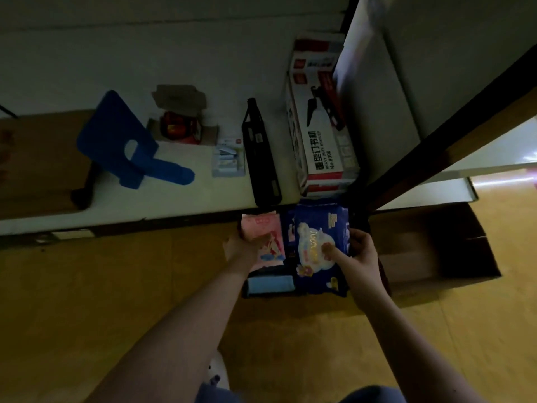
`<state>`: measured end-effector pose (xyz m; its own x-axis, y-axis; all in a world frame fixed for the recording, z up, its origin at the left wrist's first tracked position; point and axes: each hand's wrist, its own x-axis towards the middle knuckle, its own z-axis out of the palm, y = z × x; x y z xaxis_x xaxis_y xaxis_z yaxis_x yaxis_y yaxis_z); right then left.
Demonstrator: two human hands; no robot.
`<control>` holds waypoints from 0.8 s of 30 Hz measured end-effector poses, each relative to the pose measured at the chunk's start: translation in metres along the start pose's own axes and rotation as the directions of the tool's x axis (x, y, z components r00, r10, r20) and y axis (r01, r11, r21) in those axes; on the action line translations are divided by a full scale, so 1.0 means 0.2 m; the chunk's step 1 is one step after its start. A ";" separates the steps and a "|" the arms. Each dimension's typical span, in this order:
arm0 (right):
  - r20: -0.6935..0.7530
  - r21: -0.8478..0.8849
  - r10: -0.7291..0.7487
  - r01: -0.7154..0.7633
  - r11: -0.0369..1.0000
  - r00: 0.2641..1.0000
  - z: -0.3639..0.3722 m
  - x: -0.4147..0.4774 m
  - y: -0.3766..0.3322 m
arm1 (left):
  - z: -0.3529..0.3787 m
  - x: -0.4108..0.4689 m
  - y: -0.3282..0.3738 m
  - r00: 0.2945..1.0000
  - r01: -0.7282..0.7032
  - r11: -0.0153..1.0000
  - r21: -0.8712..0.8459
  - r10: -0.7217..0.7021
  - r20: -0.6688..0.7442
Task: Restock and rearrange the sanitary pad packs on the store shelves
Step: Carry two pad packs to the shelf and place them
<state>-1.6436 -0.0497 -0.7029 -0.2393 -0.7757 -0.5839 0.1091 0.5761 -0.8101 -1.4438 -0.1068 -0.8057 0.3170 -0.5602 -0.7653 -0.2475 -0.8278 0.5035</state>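
Yellow floor (87,286) below shelf edge (122,221) — left hand (244,247) grips pink pack (261,228), right hand (360,254) grips blue pack (319,225).

One head-worn camera looks steeply down -- close over the low shelf (180,196), floor (87,286) beneath.

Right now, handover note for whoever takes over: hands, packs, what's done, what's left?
Left hand grips the pink pack; right hand grips the dark blue pack.
Both packs are low, below the shelf edge, beside the open cardboard box. A light blue pack lies just nearer the person.
Done: no pad packs on the visible shelf, which holds stationery such as a stapler box.
Left: shelve these packs and arrange them.
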 end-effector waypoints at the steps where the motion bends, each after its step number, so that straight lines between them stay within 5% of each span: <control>1: 0.001 -0.009 -0.002 0.003 1.000 1.000 0.00 0.02 0.03 | 0.00 0.00 0.00 1.000 -0.001 1.000 0.023 0.000 0.014; 6: 0.018 -0.087 -0.058 0.059 0.994 0.998 0.03 0.09 0.12 | 0.05 0.07 -0.06 0.997 -0.075 0.997 0.031 0.075 0.004; 12: 0.079 -0.312 -0.114 0.133 0.941 0.990 0.10 0.06 0.16 | -0.05 -0.08 -0.06 0.942 -0.334 0.920 -0.204 0.335 -0.032; 14: 0.142 -0.443 -0.147 0.195 0.875 0.979 0.13 0.04 0.13 | -0.10 -0.20 -0.02 0.920 -0.335 0.894 -0.297 0.379 0.101; 16: 0.190 -0.571 -0.178 0.256 0.780 0.966 0.16 0.03 0.10 | -0.14 -0.29 0.00 0.881 -0.358 0.908 -0.217 0.405 0.244; 21: 0.255 -0.704 -0.185 0.314 0.637 0.949 0.18 0.01 0.02 | -0.20 -0.35 -0.02 0.936 -0.252 0.951 -0.181 0.287 0.203; 24: 0.143 -0.803 -0.245 0.257 0.538 0.959 0.18 -0.02 0.02 | -0.18 -0.37 -0.11 0.978 -0.107 0.961 -0.253 0.148 0.147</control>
<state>-1.6079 -0.0527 -0.7051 -0.1182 -0.9218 -0.3692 -0.7771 0.3173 -0.5435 -1.4291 -0.0481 -0.7449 0.1390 -0.6658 -0.7331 -0.0399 -0.7434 0.6676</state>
